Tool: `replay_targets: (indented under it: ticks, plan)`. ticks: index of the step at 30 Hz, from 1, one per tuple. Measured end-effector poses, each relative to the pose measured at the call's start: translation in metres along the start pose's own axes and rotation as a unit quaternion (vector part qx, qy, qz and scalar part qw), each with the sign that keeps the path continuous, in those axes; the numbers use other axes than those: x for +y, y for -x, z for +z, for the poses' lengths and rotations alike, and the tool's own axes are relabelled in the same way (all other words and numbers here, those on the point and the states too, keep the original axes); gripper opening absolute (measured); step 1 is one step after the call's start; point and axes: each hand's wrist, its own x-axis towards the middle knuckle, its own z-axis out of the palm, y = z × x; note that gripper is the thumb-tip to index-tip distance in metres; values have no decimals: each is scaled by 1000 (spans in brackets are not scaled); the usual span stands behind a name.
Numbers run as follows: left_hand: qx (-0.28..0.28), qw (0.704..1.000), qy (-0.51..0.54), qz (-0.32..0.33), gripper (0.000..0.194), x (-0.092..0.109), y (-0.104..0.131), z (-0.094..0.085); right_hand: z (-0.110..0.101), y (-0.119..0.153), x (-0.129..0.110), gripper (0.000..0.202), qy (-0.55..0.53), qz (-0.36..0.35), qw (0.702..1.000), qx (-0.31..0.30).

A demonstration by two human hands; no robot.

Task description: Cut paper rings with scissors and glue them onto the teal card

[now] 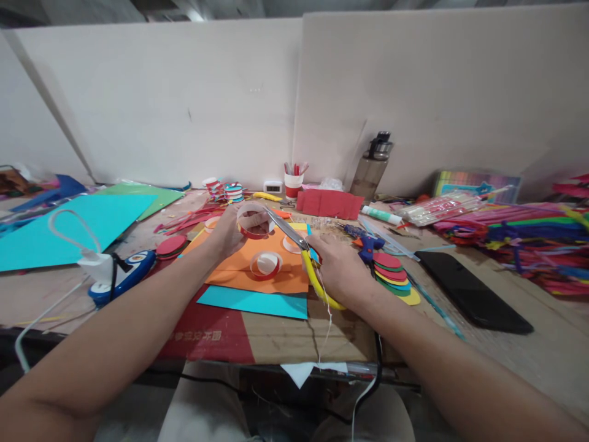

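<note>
My left hand (229, 231) is closed around a white-and-red paper ring (256, 234), held above the orange paper sheets (234, 270). In my right hand (343, 267) are scissors with yellow handles (317, 287), their metal blades pointing up and left toward the ring. The blade tips come close to the ring's right side; whether they touch it I cannot tell. A second red-and-white paper ring (265, 265) lies on the orange paper just below. Turquoise paper (253, 302) sticks out under the orange sheets. A thin white thread hangs beneath my right hand.
At right lie round paper discs (391, 270), a blue glue gun (368, 244) and a black phone (473, 291). A blue power strip (124, 276) and large turquoise paper (78, 227) occupy the left. Behind stand a pen cup (294, 184) and a bottle (369, 169).
</note>
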Motion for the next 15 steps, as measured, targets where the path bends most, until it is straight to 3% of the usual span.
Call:
replay_targets:
  ticks: [15]
  plan:
    - [8, 1000, -3, -5, 34, 1, 2, 3, -2, 1, 0, 29, -6, 1, 1000, 0]
